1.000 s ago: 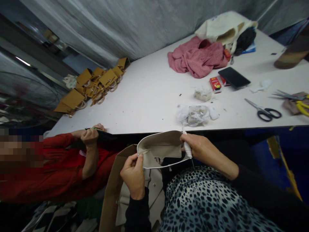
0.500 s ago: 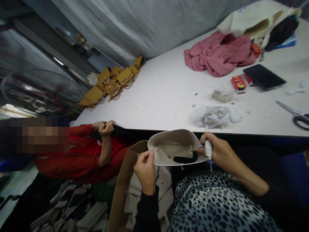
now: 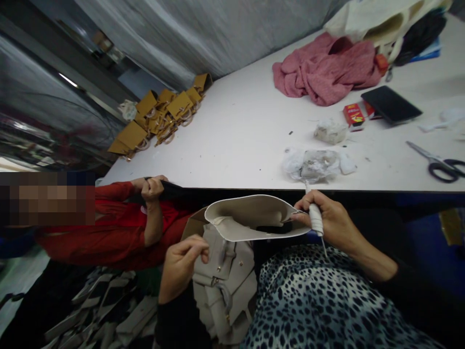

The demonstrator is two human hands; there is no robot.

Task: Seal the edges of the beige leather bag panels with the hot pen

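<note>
A light beige bag (image 3: 240,230) with a pale rim is held mouth-up in front of the table edge, its inside showing. My right hand (image 3: 327,218) pinches the bag's right end and also holds a white-wrapped tool with a thin tip. My left hand (image 3: 185,264) is off the bag, to its lower left, with fingers curled together; whether anything small is between them is hidden. Below it, several beige bags (image 3: 225,281) with handles lie in a cardboard box (image 3: 192,223).
On the white table (image 3: 232,131) lie mustard bags (image 3: 145,116), pink cloth (image 3: 327,70), crumpled plastic (image 3: 316,164), a red box (image 3: 353,116), a black tablet-like object (image 3: 392,104) and scissors (image 3: 436,162). A person in red (image 3: 127,228) sits at the left.
My left hand has let go of the bag's left end and moved down and left, uncovering more beige bags. My right hand still holds the bag and the tool. The view has shifted slightly.
</note>
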